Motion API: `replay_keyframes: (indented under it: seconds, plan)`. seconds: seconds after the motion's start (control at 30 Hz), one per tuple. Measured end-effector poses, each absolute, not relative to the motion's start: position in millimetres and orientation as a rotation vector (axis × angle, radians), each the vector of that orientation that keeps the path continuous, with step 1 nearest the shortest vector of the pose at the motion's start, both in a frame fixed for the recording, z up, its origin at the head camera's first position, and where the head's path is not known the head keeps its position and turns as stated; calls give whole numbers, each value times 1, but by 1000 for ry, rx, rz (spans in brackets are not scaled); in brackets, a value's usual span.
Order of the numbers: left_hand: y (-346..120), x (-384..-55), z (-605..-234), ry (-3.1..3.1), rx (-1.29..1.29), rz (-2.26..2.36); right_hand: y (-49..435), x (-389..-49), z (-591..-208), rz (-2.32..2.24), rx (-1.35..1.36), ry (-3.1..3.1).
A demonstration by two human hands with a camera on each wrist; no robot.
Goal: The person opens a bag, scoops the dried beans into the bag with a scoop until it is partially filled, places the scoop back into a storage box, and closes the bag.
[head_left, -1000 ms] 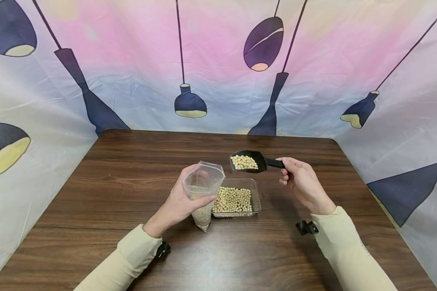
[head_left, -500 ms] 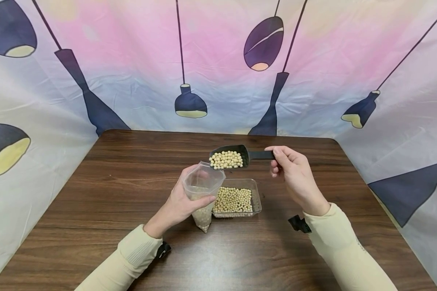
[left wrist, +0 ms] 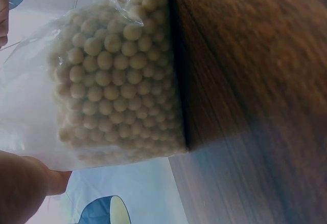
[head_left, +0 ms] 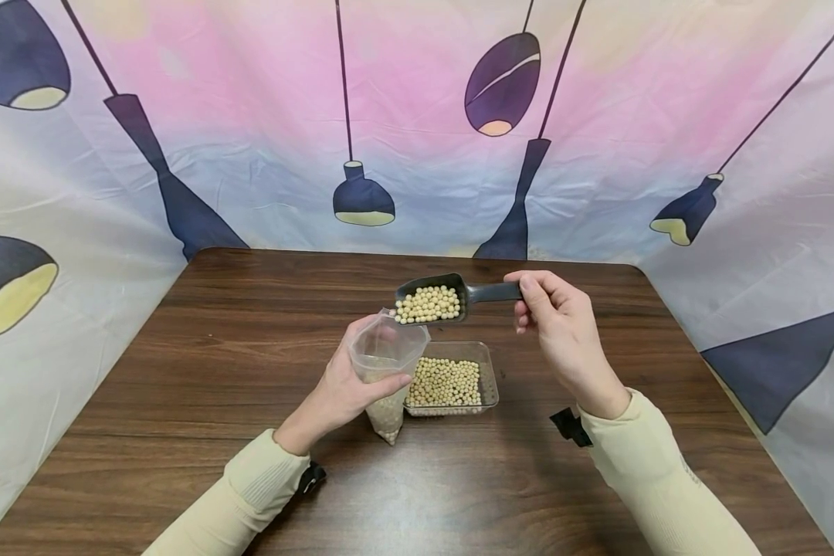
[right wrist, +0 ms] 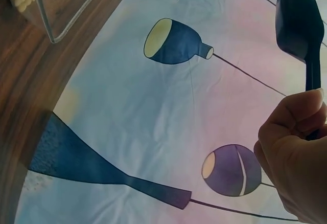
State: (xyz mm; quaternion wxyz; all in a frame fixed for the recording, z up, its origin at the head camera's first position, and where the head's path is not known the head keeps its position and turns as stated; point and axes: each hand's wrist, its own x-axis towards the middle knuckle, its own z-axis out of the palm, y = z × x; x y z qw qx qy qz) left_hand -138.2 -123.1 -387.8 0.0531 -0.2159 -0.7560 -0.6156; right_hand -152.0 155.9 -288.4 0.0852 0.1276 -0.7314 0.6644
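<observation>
My left hand (head_left: 340, 394) grips a clear plastic bag (head_left: 391, 347) around its sides, its mouth spread wide. Pale round beans fill the bag's lower part, which meets the table in the left wrist view (left wrist: 115, 86). By its handle, my right hand (head_left: 563, 324) pinches a black scoop (head_left: 493, 293) loaded with beans (head_left: 427, 304). The scoop's front lip is over the bag's far rim; whether they touch I cannot tell. In the right wrist view the scoop (right wrist: 299, 19) shows from its underside.
A clear plastic tray (head_left: 488, 378) of the same beans stands just right of the bag, partly hidden by it. The brown wooden table (head_left: 250, 324) ends at a fabric backdrop (head_left: 264, 193) printed with lamps.
My right hand has carried the loaded scoop left and upward, from above the tray to the bag's mouth, slowing in the last half second. The left hand and bag have stayed put.
</observation>
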Motion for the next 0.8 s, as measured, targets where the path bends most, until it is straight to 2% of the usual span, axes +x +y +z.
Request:
replay_keyframes:
  seconds: [0.2,0.8]
  plan:
    - [-123,-137,-387,-2339,-582,-1870,154,-151,-285,1929,407,-2166]
    - [-121,-137,-386,-2313,-594,-1919,153,-142,-275,1701,490,-2128]
